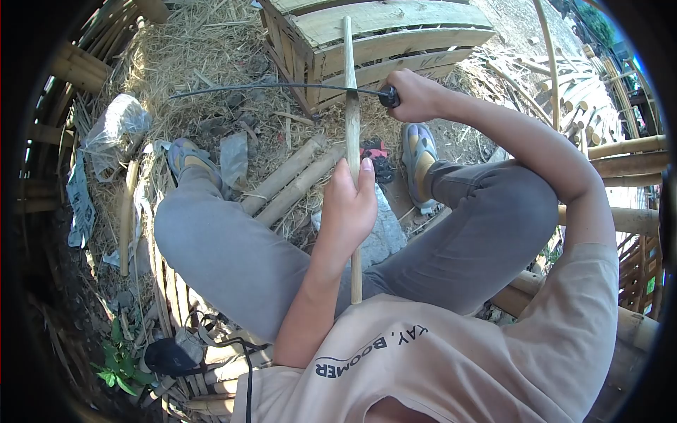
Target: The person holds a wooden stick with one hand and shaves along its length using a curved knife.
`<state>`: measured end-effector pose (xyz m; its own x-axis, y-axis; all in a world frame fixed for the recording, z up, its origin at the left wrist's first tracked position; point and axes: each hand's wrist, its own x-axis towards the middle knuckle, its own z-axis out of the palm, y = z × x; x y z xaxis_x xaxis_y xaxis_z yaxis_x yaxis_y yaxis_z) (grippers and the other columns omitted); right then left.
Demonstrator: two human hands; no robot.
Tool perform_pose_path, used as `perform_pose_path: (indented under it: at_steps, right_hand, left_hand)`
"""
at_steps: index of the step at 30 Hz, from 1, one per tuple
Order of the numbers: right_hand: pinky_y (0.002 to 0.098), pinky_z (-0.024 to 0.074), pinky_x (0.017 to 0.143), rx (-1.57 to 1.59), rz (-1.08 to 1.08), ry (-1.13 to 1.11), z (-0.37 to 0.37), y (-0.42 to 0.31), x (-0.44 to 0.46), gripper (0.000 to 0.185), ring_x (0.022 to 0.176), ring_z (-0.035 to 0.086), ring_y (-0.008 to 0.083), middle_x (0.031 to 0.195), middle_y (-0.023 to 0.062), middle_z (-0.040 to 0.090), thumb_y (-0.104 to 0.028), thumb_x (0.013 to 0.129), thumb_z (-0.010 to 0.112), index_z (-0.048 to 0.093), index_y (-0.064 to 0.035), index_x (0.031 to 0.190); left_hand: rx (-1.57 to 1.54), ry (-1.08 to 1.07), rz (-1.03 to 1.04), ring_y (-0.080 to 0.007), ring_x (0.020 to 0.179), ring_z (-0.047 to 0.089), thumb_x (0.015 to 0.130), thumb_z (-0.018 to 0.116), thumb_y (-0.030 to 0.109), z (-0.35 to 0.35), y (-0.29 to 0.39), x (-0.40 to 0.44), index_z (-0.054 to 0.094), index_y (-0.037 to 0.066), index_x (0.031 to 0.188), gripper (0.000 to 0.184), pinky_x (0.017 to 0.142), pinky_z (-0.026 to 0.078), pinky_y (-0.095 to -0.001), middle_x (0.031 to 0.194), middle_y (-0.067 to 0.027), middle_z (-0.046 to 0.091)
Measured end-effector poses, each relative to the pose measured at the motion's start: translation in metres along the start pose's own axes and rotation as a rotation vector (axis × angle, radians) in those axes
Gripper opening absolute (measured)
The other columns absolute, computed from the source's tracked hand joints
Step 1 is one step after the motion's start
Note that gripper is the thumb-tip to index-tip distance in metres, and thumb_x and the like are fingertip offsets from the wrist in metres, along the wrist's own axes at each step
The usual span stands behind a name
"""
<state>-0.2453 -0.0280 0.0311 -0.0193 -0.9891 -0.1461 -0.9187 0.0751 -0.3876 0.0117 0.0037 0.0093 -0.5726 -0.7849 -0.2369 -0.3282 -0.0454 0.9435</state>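
Pinching the stick (352,134) between lap (430,278) and crate (409,48) in my left hand (350,206), I'd want its thumb (366,169) well below the blade (268,86); my right hand (416,96), wrapped round the handle (388,97), needs a shallow angle.

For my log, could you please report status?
Left hand gripping pale wooden stick. Right hand holding black-handled thin blade across it. Slatted wooden crate just beyond.

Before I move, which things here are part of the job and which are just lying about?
In use:
stick, in the left hand
knife, in the right hand, crossing the stick in view

Apparently just lying about:
crate
plastic bag
bamboo pieces
black pouch
straw
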Motion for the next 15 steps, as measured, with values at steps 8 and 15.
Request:
perform_pose_path:
  at_steps: [8, 15]
  right_hand:
    - [0.0487, 0.0506, 0.068, 0.036, 0.051, -0.042, 0.0, -0.005, -0.004, 0.018, 0.074, 0.066, 0.0433, 0.072, 0.0266, 0.064, -0.007, 0.07, 0.062, 0.063, 0.0078, 0.079]
    - [0.0469, 0.0558, 0.077, -0.229, 0.039, 0.09, -0.002, 0.0, -0.001, 0.026, 0.085, 0.069, 0.0438, 0.082, 0.0271, 0.069, -0.007, 0.066, 0.065, 0.069, 0.0071, 0.087]
  left_hand:
    - [0.034, 0.003, 0.025, -0.0157, 0.058, 0.052, 0.109, 0.043, 0.031, 0.007, -0.005, 0.0, 0.052, 0.002, 0.093, 0.035, 0.057, 0.044, -0.0365, 0.065, -0.0057, 0.053]
    - [0.02, 0.005, 0.011, -0.0116, 0.055, 0.05, 0.11, 0.041, 0.029, 0.016, -0.005, -0.006, 0.051, 0.003, 0.094, 0.032, 0.053, 0.042, -0.0332, 0.063, -0.0023, 0.049]
